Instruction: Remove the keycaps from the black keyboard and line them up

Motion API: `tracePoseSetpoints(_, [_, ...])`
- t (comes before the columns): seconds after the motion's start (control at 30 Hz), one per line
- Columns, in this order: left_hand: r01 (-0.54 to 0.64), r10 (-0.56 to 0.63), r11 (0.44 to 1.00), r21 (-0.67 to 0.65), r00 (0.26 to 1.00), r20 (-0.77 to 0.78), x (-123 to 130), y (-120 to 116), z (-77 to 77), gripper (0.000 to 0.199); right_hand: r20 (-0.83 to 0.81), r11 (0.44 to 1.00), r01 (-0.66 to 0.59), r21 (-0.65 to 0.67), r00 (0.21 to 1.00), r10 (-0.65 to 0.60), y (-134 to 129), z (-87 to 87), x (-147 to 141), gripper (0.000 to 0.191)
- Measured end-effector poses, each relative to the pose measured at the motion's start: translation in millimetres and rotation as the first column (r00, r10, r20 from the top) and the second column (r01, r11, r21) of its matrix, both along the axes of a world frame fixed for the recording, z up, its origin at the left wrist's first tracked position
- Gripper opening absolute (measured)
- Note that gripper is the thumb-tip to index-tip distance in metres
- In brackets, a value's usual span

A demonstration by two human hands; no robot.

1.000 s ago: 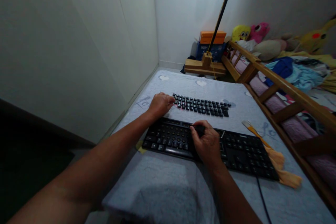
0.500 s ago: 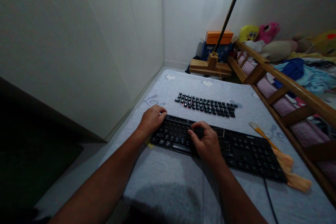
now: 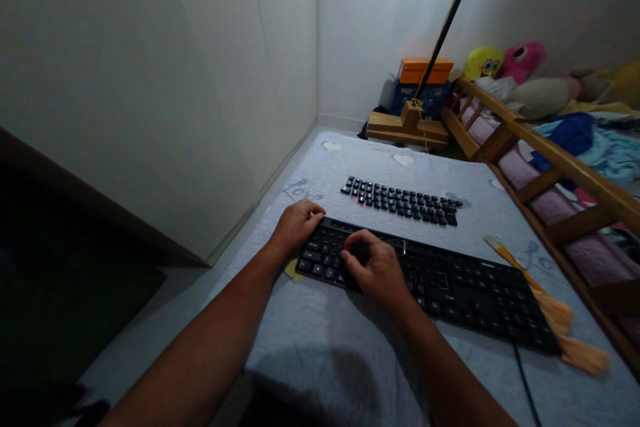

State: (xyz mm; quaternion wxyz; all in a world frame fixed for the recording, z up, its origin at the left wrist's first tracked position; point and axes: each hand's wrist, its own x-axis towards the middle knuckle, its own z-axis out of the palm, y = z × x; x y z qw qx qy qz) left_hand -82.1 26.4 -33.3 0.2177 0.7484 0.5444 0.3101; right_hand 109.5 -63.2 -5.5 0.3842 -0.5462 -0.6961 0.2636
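A black keyboard (image 3: 467, 293) lies across the sheet in front of me, part of its key area bare of caps and key rows left on its near left side. At its far left corner, my left hand (image 3: 299, 225) is closed on the edge. Over the left-middle keys, my right hand (image 3: 375, 263) pinches a thin wire keycap puller (image 3: 404, 247), whose wire end sticks out to the right of the fingers. The fingers hide the puller's other end and the keys beneath. Beyond the keyboard, loose black keycaps (image 3: 400, 201) lie in rows on the sheet.
A brush (image 3: 500, 248) and an orange cloth (image 3: 580, 347) lie by the keyboard's right end, where its cable (image 3: 523, 373) runs toward me. A yellow piece (image 3: 293, 270) shows under the left end. A white cabinet (image 3: 215, 93) borders the left, a wooden bed rail (image 3: 565, 153) the right.
My right hand has shifted left along the keyboard with the wire puller. My left hand stays on the corner. The whole view has swung slightly, moving the scene to the right.
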Motion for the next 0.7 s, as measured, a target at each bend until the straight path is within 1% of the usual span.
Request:
tracePoseSetpoints(0.17, [0.006,-0.006,1.000,-0.001,1.000,-0.017,1,-1,0.7,0.019,0.104,0.999,-0.035,-0.033,0.994,0.038,9,-1.7,-5,0.008])
tracePoseSetpoints(0.27, [0.002,-0.002,1.000,0.011,1.000,-0.031,1,0,0.6,0.018,0.135,0.997,-0.038,-0.066,0.990,0.047,12,-3.5,-6,0.008])
tracePoseSetpoints(0.6, [0.012,-0.011,0.999,0.036,1.000,-0.017,2,0,-2.6,0.016,0.085,0.989,-0.056,-0.136,0.994,0.067,12,-1.8,-12,0.008])
tracePoseSetpoints(0.7, [0.009,-0.009,0.999,0.037,1.000,-0.012,3,0,-3.0,0.016,0.069,0.991,-0.057,-0.118,0.996,0.065,11,-3.3,-12,0.010])
